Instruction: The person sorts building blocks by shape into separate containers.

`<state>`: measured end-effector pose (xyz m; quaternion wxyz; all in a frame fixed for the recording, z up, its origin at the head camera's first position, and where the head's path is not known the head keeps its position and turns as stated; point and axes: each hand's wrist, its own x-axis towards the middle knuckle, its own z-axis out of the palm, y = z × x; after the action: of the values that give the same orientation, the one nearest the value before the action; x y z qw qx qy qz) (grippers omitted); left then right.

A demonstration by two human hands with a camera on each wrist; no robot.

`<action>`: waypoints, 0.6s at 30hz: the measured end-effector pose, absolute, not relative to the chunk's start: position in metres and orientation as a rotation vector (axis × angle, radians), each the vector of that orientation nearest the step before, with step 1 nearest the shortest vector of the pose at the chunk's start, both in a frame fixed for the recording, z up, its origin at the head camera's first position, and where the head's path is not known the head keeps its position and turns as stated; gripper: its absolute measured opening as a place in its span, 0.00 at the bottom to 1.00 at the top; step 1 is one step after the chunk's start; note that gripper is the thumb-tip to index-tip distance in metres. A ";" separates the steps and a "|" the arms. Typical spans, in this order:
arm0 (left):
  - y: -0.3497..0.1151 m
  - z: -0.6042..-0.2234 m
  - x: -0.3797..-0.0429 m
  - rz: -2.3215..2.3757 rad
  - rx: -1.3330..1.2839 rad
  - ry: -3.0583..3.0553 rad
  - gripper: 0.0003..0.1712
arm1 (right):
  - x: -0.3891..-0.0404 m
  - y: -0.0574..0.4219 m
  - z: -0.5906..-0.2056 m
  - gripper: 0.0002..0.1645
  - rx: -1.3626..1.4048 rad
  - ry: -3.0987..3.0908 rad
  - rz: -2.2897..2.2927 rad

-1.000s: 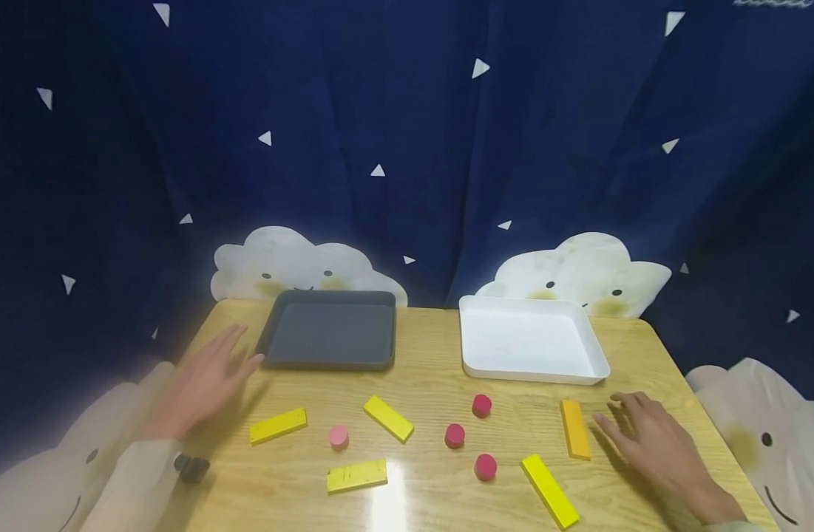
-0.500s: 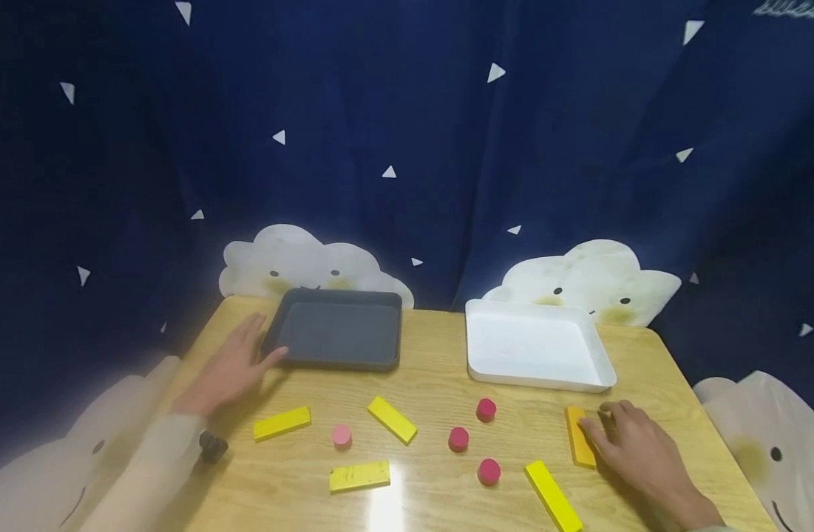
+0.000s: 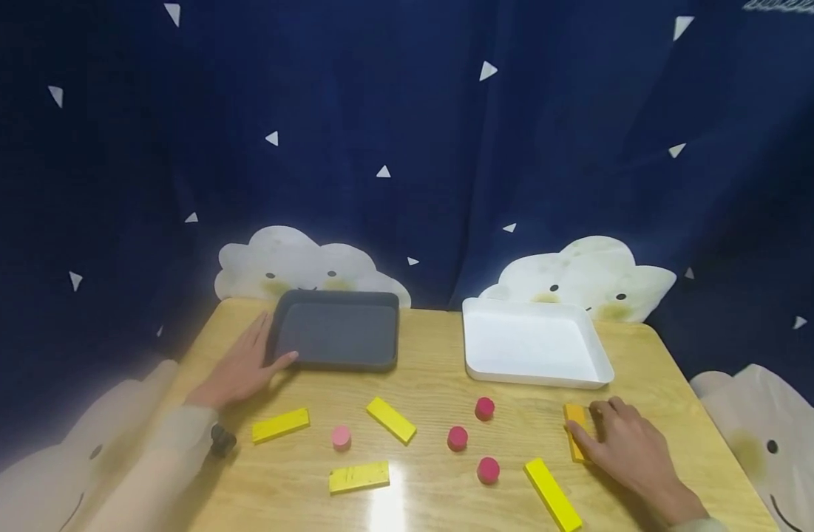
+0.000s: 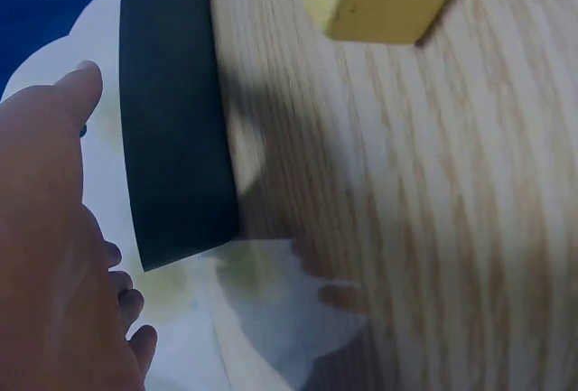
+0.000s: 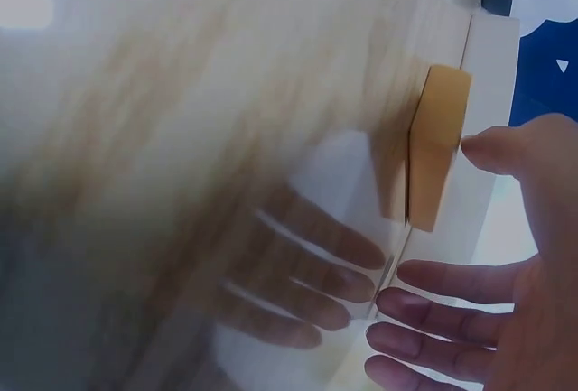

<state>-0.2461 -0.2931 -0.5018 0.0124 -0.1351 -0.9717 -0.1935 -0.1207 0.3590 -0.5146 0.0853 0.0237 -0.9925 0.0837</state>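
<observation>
My left hand (image 3: 240, 373) is beside the left edge of the dark grey tray (image 3: 340, 332), fingers extended, the thumb overlapping the tray's front left corner in the head view. In the left wrist view the thumb and fingers spread along the tray's side wall (image 4: 176, 111). At the right, my right hand (image 3: 629, 452) hovers over an orange block (image 3: 575, 417), partly hiding it. The right wrist view shows the block (image 5: 435, 152) near the thumb tip, with the other fingers apart and loosely extended below it.
A white tray (image 3: 533, 343) stands at the back right. Yellow blocks, including one at the front right (image 3: 553, 495), lie on the wooden table (image 3: 273, 488). Several red cylinders (image 3: 457, 438) are mid-table, and a pink cylinder (image 3: 341, 438) is further left. A dark blue curtain (image 3: 407, 133) hangs behind.
The left hand has moved right, up to the grey tray's edge. My right hand has shifted left from beside the orange block to over it.
</observation>
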 end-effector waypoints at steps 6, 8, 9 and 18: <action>-0.294 -0.507 -0.247 -0.598 -0.427 -3.041 0.62 | -0.122 0.351 -0.517 0.41 0.058 -2.978 0.246; -0.294 -0.508 -0.248 -0.603 -0.438 -3.040 0.62 | -0.122 0.349 -0.517 0.40 0.058 -2.982 0.247; -0.293 -0.508 -0.249 -0.604 -0.443 -3.038 0.62 | -0.122 0.349 -0.517 0.39 0.058 -2.984 0.248; -0.289 -0.508 -0.250 -0.643 -0.464 -3.038 0.62 | -0.123 0.344 -0.514 0.32 0.079 -2.986 0.342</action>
<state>-0.2497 -0.2890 -0.5078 0.0011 -0.1478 -0.9676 -0.2048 -0.1231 0.3444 -0.5142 0.0675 0.0264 -0.9909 0.1134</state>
